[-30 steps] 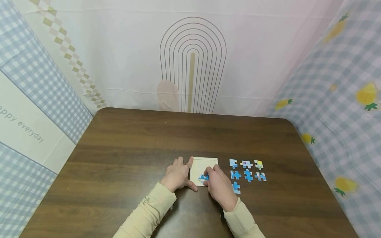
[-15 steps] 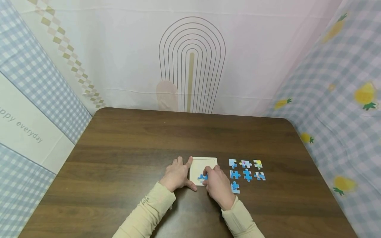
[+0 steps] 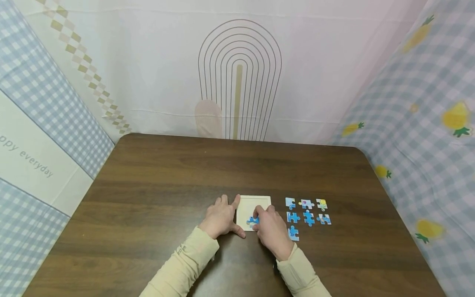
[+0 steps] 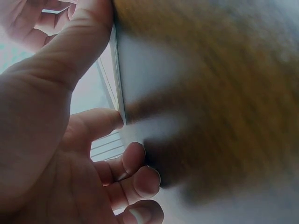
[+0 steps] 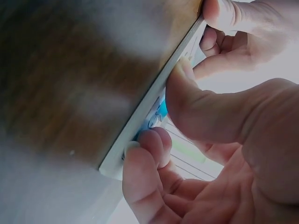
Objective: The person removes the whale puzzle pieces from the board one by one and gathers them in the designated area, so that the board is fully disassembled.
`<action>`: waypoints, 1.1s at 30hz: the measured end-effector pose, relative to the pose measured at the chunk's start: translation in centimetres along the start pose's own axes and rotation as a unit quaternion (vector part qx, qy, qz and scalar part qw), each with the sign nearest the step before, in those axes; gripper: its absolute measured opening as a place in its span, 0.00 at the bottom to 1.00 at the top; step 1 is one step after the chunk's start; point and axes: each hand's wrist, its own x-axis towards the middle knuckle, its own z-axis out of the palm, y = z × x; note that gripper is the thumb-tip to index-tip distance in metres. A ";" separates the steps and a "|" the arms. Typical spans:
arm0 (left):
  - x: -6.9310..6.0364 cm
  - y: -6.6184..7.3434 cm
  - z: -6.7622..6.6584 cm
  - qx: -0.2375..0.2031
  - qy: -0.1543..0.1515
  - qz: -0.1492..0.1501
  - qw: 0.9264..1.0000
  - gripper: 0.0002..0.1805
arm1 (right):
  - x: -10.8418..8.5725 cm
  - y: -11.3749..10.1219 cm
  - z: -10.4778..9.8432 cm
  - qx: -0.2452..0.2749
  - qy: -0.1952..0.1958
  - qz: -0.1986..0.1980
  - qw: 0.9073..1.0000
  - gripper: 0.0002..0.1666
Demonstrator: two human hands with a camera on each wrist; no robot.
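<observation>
A square cream puzzle tray [image 3: 254, 198] lies flat on the table. My left hand [image 3: 219, 218] rests at the tray's left side, index finger at the far left corner and thumb near the close left corner. In the left wrist view, its other fingertips [image 4: 147, 182] stay apart from the tray. Above the tray's lower right part, my right hand [image 3: 273, 231] pinches a blue jigsaw piece [image 3: 253, 220], which sits low in the tray. Fingers hide much of that piece; a bit of blue jigsaw [image 5: 162, 109] shows beside the thumb in the right wrist view.
Several loose jigsaw pieces lie in rows right of the tray, including a yellow-patterned piece [image 3: 321, 203] and a lower blue piece [image 3: 293, 233]. The brown wooden table [image 3: 178, 165] meets a white curtain [image 3: 159, 74] behind and checked cloth [image 3: 404, 123] on the right.
Both hands hold nearly the same places over the tray. Only a slight shift of the whole view shows; the loose pieces stay where they were.
</observation>
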 end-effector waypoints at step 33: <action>0.1 0.0 0.0 0.002 0.001 0.000 1.000 0.69 | -0.9 -0.1 -0.1 0.044 0.031 -0.032 0.998 0.13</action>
